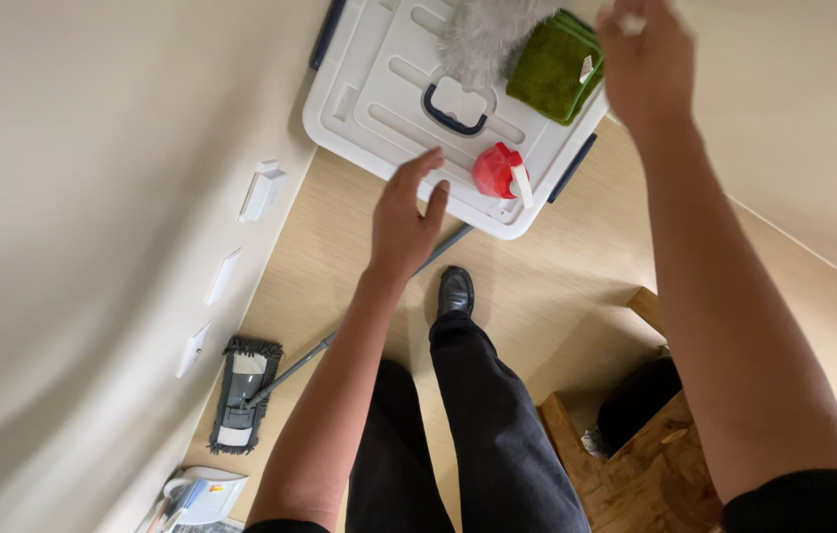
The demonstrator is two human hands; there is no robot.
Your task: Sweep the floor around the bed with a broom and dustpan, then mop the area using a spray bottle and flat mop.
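Observation:
My left hand hangs open with its fingers apart, just above the near edge of a white plastic storage-box lid. On the lid stand a red spray bottle, a folded green cloth and a grey fluffy duster. My right hand is raised at the top of the view, beside the green cloth, its fingers closed around a small white thing that is mostly hidden.
A flat mop with a grey handle lies on the wooden floor by the left wall. White wall sockets sit along that wall. My black shoe and dark trousers are below. A wooden piece of furniture stands at the lower right.

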